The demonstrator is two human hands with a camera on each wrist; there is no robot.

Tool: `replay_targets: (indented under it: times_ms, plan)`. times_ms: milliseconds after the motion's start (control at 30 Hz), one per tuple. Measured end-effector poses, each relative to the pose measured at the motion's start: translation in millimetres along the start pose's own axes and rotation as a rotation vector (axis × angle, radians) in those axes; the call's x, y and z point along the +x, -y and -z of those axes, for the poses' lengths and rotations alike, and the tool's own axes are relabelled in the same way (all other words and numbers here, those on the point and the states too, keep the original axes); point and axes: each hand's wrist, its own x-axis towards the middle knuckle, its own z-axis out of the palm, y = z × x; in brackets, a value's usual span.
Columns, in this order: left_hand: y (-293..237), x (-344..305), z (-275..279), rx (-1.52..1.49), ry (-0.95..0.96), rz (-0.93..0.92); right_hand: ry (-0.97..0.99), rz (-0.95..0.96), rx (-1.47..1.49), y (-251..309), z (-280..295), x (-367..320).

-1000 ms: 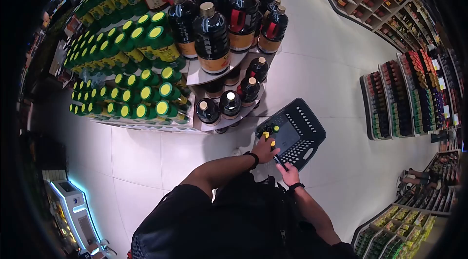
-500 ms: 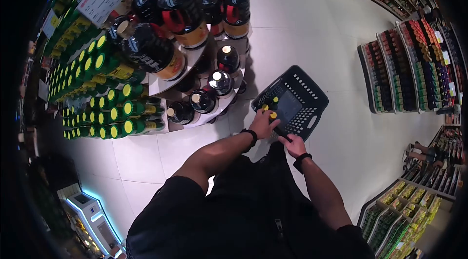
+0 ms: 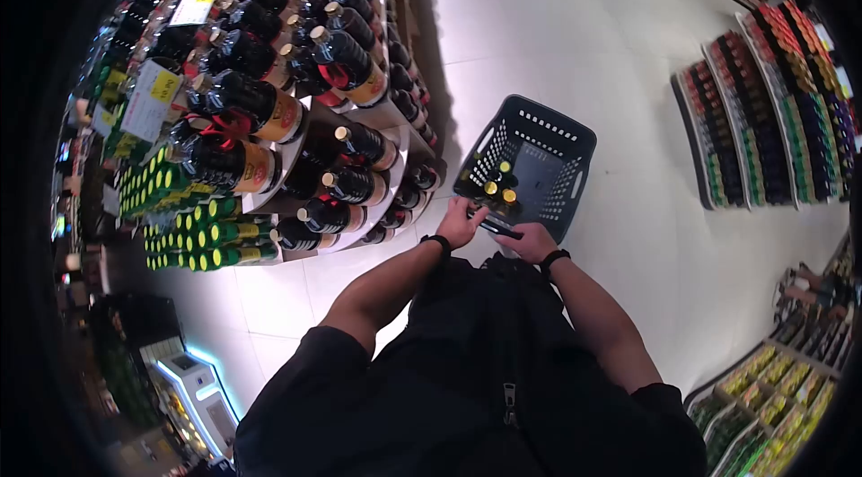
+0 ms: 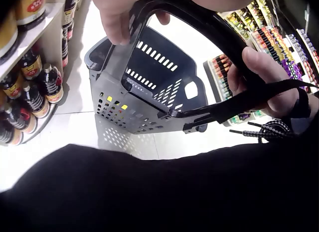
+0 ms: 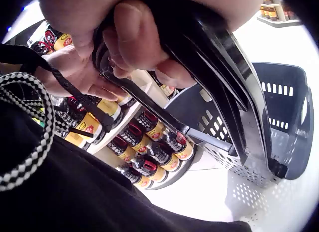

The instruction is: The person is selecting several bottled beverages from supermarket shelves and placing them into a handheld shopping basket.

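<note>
A dark perforated basket (image 3: pixel 582 140) hangs low in front of the person, with three yellow-capped bottles (image 3: pixel 509 196) standing inside near one side. Its black handle (image 3: pixel 494 227) is raised. On the handle's left part is my left hand (image 3: pixel 460 224); the left wrist view shows its fingers (image 4: pixel 117 25) on both sides of the bar. My right hand (image 3: pixel 532 245) grips the other part, fingers (image 5: pixel 132 30) curled round the black bars in the right wrist view. Part of each hand is cut off in its own wrist view.
Shelves of dark sauce bottles (image 3: pixel 346 55) stand close on the left, green yellow-capped bottles (image 3: pixel 238 233) below. Price signs (image 3: pixel 151 100) stick out there. More stocked shelves (image 3: pixel 754 118) are on the right. Pale floor (image 3: pixel 521 37) lies between. A lit machine (image 3: pixel 202 396) stands lower left.
My left hand has moved back from the bottle caps to the handle, and my right hand still grips it. The view has turned, bringing more dark bottles in. The basket sits higher in the head view.
</note>
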Motion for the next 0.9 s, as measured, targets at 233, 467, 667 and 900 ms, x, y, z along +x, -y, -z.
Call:
replay_targets:
  times_ms: [233,467,667,900]
  plan:
    - [-40,20,-51,-0.028,-0.007,0.195,0.149,0.117,-0.157,-13,96,15]
    - [-71,40,-71,-0.109,-0.131,0.301,0.177,0.167,-0.254,-27,131,48]
    - [-87,83,-70,-0.147,-0.16,0.39,0.236,0.179,-0.336,-23,166,100]
    - [-66,154,-50,-0.191,-0.186,0.355,0.298,0.151,-0.347,-1,195,179]
